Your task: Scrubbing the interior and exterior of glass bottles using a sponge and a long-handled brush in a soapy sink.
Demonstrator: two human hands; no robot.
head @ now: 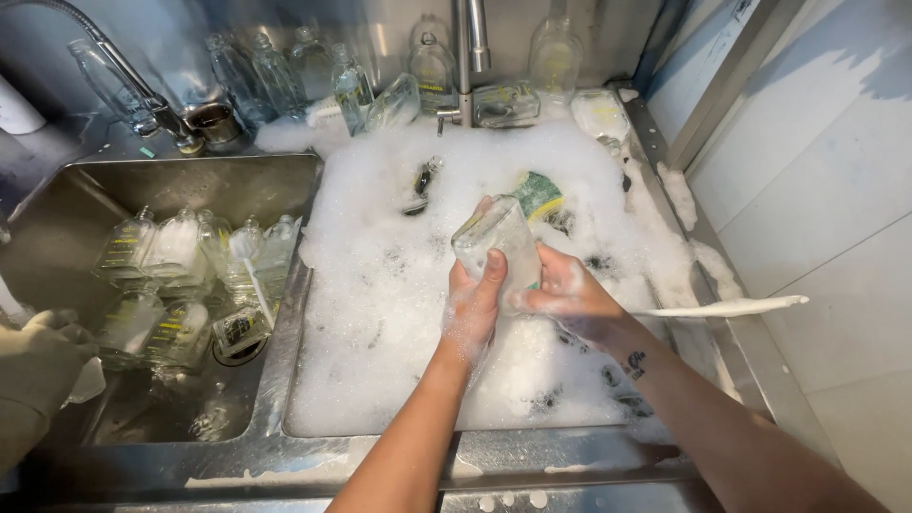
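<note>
Both forearms come in from six o'clock over the foamy sink (399, 418). Left hand (472, 309) and right hand (568, 296) wrap tightly around one clear glass bottle (496, 242), its long axis tilted toward eleven o'clock, the left hand nearer its base.

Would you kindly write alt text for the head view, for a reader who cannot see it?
Two bare hands, left hand and right hand, hold a clear glass bottle above a foam-filled sink basin. A green-and-yellow sponge lies in the suds; more bottles lie in the left basin, and a gloved hand shows at the left edge.
</note>
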